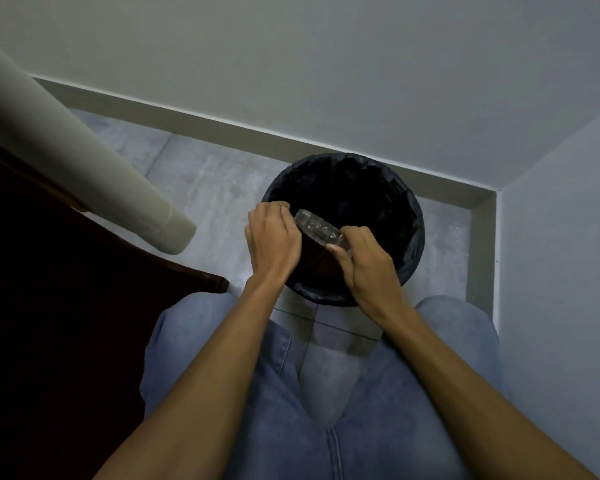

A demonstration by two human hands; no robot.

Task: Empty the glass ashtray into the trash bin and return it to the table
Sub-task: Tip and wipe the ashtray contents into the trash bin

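Observation:
The clear glass ashtray (317,228) is tipped on its edge above the open mouth of the round trash bin (414,216), which is lined with a black bag and stands on the floor in the room's corner. My left hand (272,240) grips the ashtray's left end and my right hand (368,263) grips its right end. Both hands hover over the near left part of the bin. The bin's inside is dark, so its contents are hidden.
A dark wooden table (66,306) fills the left side, its corner close to my left arm. A pale curtain or roll (84,161) hangs over it. Walls close off the back and right. My knees in blue jeans (257,393) are below the bin.

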